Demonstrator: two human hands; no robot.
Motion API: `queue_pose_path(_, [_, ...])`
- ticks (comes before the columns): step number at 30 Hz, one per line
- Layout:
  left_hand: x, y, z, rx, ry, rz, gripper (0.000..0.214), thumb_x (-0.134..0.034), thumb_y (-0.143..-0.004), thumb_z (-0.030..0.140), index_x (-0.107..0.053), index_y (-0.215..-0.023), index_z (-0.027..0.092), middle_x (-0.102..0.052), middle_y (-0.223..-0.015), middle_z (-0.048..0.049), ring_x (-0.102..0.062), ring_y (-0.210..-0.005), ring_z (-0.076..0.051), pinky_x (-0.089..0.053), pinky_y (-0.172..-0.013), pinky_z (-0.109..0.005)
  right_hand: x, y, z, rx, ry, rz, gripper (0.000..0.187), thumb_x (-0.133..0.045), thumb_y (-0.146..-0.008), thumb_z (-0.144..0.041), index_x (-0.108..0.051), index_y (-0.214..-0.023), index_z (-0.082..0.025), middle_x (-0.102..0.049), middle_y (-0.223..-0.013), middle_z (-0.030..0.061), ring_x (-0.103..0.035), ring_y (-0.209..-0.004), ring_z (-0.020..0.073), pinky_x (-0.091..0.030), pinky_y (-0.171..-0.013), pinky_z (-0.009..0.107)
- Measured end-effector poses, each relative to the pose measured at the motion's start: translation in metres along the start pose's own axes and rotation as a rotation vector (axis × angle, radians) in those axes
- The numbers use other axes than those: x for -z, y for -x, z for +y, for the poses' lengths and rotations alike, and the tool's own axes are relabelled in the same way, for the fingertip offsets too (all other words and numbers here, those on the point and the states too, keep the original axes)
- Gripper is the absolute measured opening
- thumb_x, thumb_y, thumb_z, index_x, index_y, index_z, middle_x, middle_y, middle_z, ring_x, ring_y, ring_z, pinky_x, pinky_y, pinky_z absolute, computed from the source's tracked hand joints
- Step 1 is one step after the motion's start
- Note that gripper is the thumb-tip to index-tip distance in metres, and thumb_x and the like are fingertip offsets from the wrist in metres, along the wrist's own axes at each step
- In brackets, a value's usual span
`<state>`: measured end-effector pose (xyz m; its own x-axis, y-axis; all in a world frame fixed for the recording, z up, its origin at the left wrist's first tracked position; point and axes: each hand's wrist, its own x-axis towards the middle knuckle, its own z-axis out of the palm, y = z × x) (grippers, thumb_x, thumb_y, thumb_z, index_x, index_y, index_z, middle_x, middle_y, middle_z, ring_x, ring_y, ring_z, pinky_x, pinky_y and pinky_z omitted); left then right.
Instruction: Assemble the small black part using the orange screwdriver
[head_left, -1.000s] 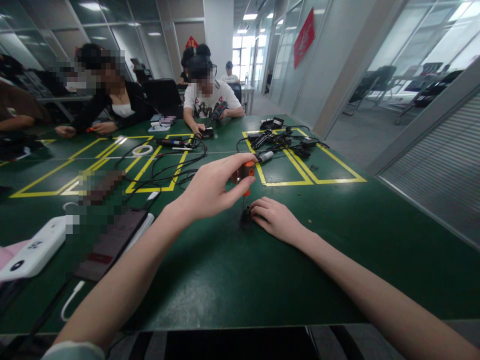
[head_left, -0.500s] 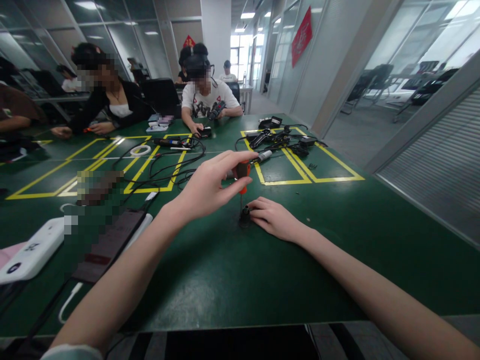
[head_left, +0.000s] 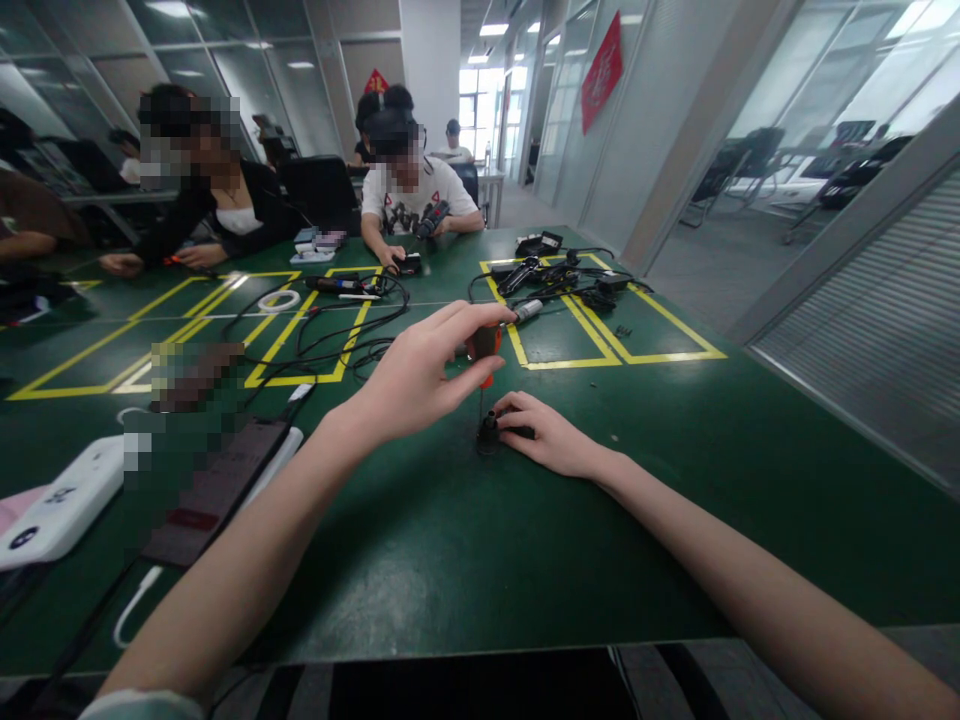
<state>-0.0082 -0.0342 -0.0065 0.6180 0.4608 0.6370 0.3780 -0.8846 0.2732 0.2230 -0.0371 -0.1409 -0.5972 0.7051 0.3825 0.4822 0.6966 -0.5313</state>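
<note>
My left hand [head_left: 420, 375] is closed around the orange handle of a screwdriver [head_left: 486, 350], which stands upright with its thin shaft pointing down. The tip meets a small black part [head_left: 488, 435] resting on the green table [head_left: 465, 540]. My right hand [head_left: 551, 438] lies low on the table, fingers curled and pinching that black part from the right side. Both forearms reach in from the bottom of the view.
A white power bank [head_left: 56, 505], a dark phone [head_left: 214, 490] and a white cable lie at the left. Black cables and tools [head_left: 559, 275] sit inside yellow taped squares behind. Other people sit at the far side of the table. A glass partition runs along the right.
My right hand's fingers have curled in tighter around the black part. The left hand and screwdriver have stayed nearly in place.
</note>
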Motion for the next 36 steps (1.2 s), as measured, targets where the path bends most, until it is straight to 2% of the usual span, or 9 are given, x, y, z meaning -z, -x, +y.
queue_pose_path(5, [0.0, 0.0, -0.001, 0.007, 0.01, 0.021, 0.024, -0.067, -0.094, 0.021, -0.062, -0.116, 0.016, -0.069, -0.104, -0.0052, -0.062, -0.082, -0.014, -0.052, -0.074, -0.025, 0.0, 0.0, 0.001, -0.025, -0.028, 0.007, 0.012, -0.064, -0.094, -0.015, -0.074, -0.092, -0.02, -0.067, -0.106, 0.0078, -0.067, -0.101, 0.0221, -0.057, -0.092, 0.041])
queue_pose_path(9, [-0.001, 0.0, -0.001, 0.018, 0.007, 0.014, 0.025, -0.066, -0.094, 0.019, -0.061, -0.118, 0.016, -0.068, -0.103, -0.0045, -0.062, -0.082, -0.013, -0.052, -0.075, -0.025, 0.002, -0.001, -0.002, -0.044, -0.013, 0.007, 0.012, -0.064, -0.094, -0.013, -0.071, -0.088, -0.02, -0.067, -0.104, 0.0069, -0.067, -0.099, 0.0218, -0.057, -0.091, 0.04])
queue_pose_path(14, [-0.003, 0.001, 0.0, 0.051, -0.012, 0.033, 0.028, -0.062, -0.094, 0.016, -0.059, -0.123, 0.017, -0.066, -0.115, -0.0089, -0.064, -0.09, -0.016, -0.052, -0.078, -0.027, 0.003, -0.001, -0.004, -0.014, 0.041, -0.011, 0.012, -0.062, -0.095, -0.013, -0.069, -0.09, -0.021, -0.067, -0.101, 0.0065, -0.067, -0.097, 0.0213, -0.057, -0.088, 0.037])
queue_pose_path(21, [-0.007, 0.001, -0.001, 0.048, -0.001, 0.017, 0.036, -0.064, -0.094, 0.015, -0.057, -0.129, 0.017, -0.071, -0.105, -0.0069, -0.066, -0.087, -0.016, -0.053, -0.079, -0.027, -0.001, -0.004, -0.008, -0.027, 0.228, -0.081, 0.013, -0.057, -0.094, -0.012, -0.066, -0.096, -0.02, -0.066, -0.098, 0.0079, -0.065, -0.091, 0.0227, -0.056, -0.081, 0.037])
queue_pose_path(25, [-0.004, 0.001, 0.001, 0.029, 0.004, 0.034, 0.027, -0.067, -0.093, 0.018, -0.061, -0.119, 0.015, -0.07, -0.1, -0.0045, -0.064, -0.081, -0.013, -0.052, -0.076, -0.024, 0.007, -0.002, -0.005, -0.049, 0.272, -0.086, 0.014, -0.053, -0.095, -0.012, -0.064, -0.094, -0.021, -0.066, -0.096, 0.0076, -0.065, -0.09, 0.0227, -0.055, -0.08, 0.036])
queue_pose_path(28, [-0.002, 0.001, 0.002, 0.022, -0.009, 0.026, 0.023, -0.071, -0.092, 0.024, -0.064, -0.112, 0.014, -0.07, -0.097, -0.0036, -0.064, -0.08, -0.013, -0.051, -0.075, -0.024, 0.027, 0.006, 0.012, -0.161, 0.354, -0.019, 0.012, -0.054, -0.094, -0.014, -0.063, -0.091, -0.022, -0.068, -0.096, 0.0076, -0.066, -0.089, 0.0232, -0.054, -0.078, 0.035])
queue_pose_path(32, [-0.001, 0.001, 0.001, 0.006, -0.025, 0.02, 0.032, -0.069, -0.094, 0.025, -0.063, -0.124, 0.017, -0.072, -0.11, -0.0057, -0.066, -0.081, -0.013, -0.05, -0.076, -0.024, 0.059, 0.023, 0.041, -0.471, 0.55, 0.099, 0.015, -0.054, -0.093, -0.018, -0.065, -0.083, -0.022, -0.071, -0.091, 0.0096, -0.068, -0.084, 0.0256, -0.052, -0.068, 0.034])
queue_pose_path(34, [-0.002, 0.001, 0.0, 0.006, -0.031, 0.011, 0.032, -0.067, -0.095, 0.027, -0.063, -0.125, 0.018, -0.072, -0.11, -0.0057, -0.066, -0.08, -0.013, -0.051, -0.075, -0.024, 0.069, 0.03, 0.051, -0.594, 0.643, 0.131, 0.015, -0.056, -0.092, -0.019, -0.067, -0.083, -0.021, -0.073, -0.09, 0.01, -0.069, -0.083, 0.0259, -0.05, -0.065, 0.033])
queue_pose_path(36, [-0.001, 0.001, 0.001, 0.014, -0.028, -0.006, 0.03, -0.065, -0.095, 0.028, -0.064, -0.124, 0.018, -0.073, -0.106, -0.0051, -0.067, -0.08, -0.014, -0.051, -0.076, -0.026, 0.075, 0.035, 0.057, -0.648, 0.683, 0.13, 0.015, -0.057, -0.09, -0.02, -0.069, -0.081, -0.021, -0.075, -0.09, 0.0101, -0.07, -0.082, 0.0259, -0.05, -0.064, 0.033])
